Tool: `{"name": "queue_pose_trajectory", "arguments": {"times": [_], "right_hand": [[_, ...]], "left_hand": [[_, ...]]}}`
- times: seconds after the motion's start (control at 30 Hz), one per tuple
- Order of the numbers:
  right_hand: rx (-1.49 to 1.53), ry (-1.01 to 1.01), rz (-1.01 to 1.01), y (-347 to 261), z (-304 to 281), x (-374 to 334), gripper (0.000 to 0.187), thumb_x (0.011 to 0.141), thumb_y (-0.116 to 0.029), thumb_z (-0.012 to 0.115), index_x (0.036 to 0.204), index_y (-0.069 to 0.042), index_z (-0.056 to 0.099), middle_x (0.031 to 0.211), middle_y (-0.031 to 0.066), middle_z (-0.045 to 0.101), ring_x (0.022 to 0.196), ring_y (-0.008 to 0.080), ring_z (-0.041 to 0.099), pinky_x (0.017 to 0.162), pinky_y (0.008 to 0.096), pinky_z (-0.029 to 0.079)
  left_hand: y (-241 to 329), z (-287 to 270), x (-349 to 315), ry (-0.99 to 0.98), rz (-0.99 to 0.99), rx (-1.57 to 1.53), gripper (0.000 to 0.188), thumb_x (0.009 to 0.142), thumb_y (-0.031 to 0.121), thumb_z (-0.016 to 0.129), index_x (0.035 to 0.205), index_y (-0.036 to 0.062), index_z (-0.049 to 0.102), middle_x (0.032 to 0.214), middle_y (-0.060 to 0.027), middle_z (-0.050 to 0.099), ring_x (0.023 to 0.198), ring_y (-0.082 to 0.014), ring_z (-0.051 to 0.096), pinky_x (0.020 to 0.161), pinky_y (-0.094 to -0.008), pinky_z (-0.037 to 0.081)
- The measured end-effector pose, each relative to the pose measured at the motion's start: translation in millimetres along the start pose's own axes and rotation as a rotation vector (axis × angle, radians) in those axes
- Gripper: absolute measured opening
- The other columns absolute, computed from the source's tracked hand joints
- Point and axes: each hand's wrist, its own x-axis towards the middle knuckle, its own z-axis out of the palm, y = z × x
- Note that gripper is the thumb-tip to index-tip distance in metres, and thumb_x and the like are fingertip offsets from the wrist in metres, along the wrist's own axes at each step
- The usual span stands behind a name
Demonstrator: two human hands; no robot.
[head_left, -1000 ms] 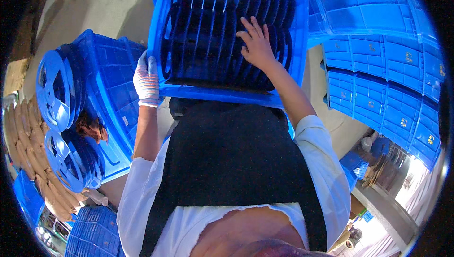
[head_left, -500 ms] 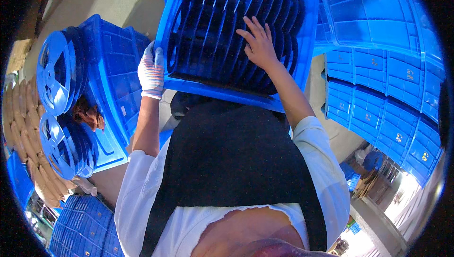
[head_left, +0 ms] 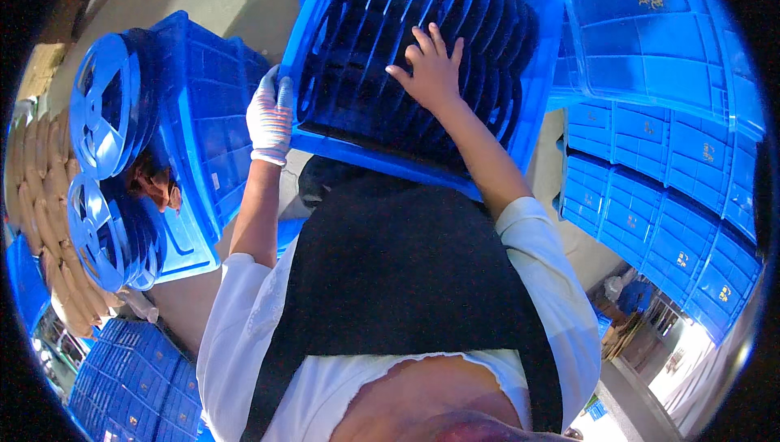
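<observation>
The blue plastic crate (head_left: 422,60), ribbed and open-topped, sits high in the view, tipped w/ its open face toward the camera. It's packed w/ a row of dark blue flat reels (head_left: 390,44) standing on edge.

Left hand (head_left: 270,114), in a white knit glove, is clamped on the crate's left rim, fingers wrapped over the edge. Right hand (head_left: 431,72), bare, lies flat on the reel edges inside the crate, fingers spread apart, pressing rather than gripping.

To the person's left: a second blue plastic crate (head_left: 199,117) on its side, w/ two light blue spoked reels (head_left: 101,105) showing at its open end. To the right, stacks of blue plastic bins (head_left: 666,190). More blue bins at lower left (head_left: 122,377). Cardboard-brown stacks (head_left: 41,223) at far left edge.

Risks, as a judgement:
- Crate looks tilted; only one hand really grips it. If the gloved grip slips, the crate prob. drops or swings.
- Reels stand loose on edge; w/ more tilt they could slide out past the flat right hand.
- The neighbouring crate is close by on the left, so a swing that way could knock it.
</observation>
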Motion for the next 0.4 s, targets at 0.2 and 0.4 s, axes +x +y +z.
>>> {"name": "queue_pose_trajectory", "arguments": {"times": [0.2,0.4], "right_hand": [[0.165,0.088,-0.014,-15.0,0.2,13.3,0.032,0.075,-0.02,0.074,0.103,-0.011,0.059,0.153,0.0109,0.031,0.145,0.036,0.02,0.109,0.0706,0.014],[0.201,0.127,-0.239,-17.6,10.6,27.2,0.052,0.071,-0.009,0.069,0.122,-0.016,0.057,0.156,0.0111,0.027,0.146,0.0385,0.017,0.11,0.0698,0.016]], "left_hand": [[5.7,-1.1,0.0,-0.019,-0.041,0.059,0.033,0.095,0.026,0.058,0.121,0.0054,0.061,0.1,-0.0165,0.068,0.089,-0.0265,0.067,0.081,-0.0345,0.05],[11.2,-2.8,-2.0,-0.016,-0.088,0.045,0.035,0.093,0.026,0.061,0.123,0.0058,0.061,0.104,-0.0176,0.069,0.094,-0.0283,0.067,0.084,-0.0328,0.05]]}}
